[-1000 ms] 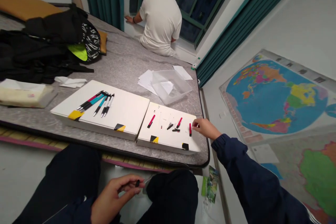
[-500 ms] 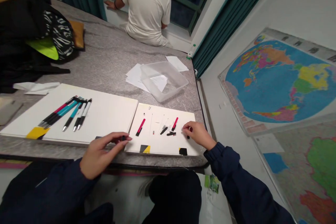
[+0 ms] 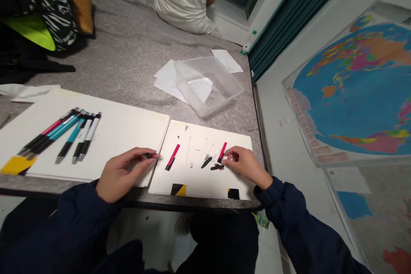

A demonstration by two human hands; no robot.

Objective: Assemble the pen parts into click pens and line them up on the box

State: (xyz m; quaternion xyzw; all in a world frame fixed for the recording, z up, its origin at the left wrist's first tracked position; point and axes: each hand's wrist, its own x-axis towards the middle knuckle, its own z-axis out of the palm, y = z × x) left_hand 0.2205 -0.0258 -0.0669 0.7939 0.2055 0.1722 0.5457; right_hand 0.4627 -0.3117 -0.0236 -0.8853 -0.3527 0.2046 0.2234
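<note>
My left hand (image 3: 123, 174) is over the boards' seam, thumb and fingers closed on a small black pen part (image 3: 148, 155). Above the right-hand white board (image 3: 202, 186), my right hand (image 3: 245, 163) has curled fingers, thumb and index tip slightly apart beside a red-and-black pen barrel (image 3: 222, 153). Whether they touch it, I cannot tell. Black pen pieces (image 3: 217, 167) lie just below those fingertips, with another black piece (image 3: 206, 162) to their left. A second red-and-black barrel (image 3: 172, 157) rests farther left. Thin refills (image 3: 188, 150) and a tiny metal tip (image 3: 186, 127) are nearby.
Several assembled pens (image 3: 64, 130) lie on the left white board (image 3: 128, 124). Behind the boards stand a clear plastic bin (image 3: 221, 105) and paper sheets (image 3: 165, 79). A bottle (image 3: 248, 43) is at the far corner. A person in white (image 3: 188, 0) sits beyond the table.
The view has tilted down and closer to the table. My right hand has moved left across the board toward the red-and-black barrel. My left hand still holds the black part.
</note>
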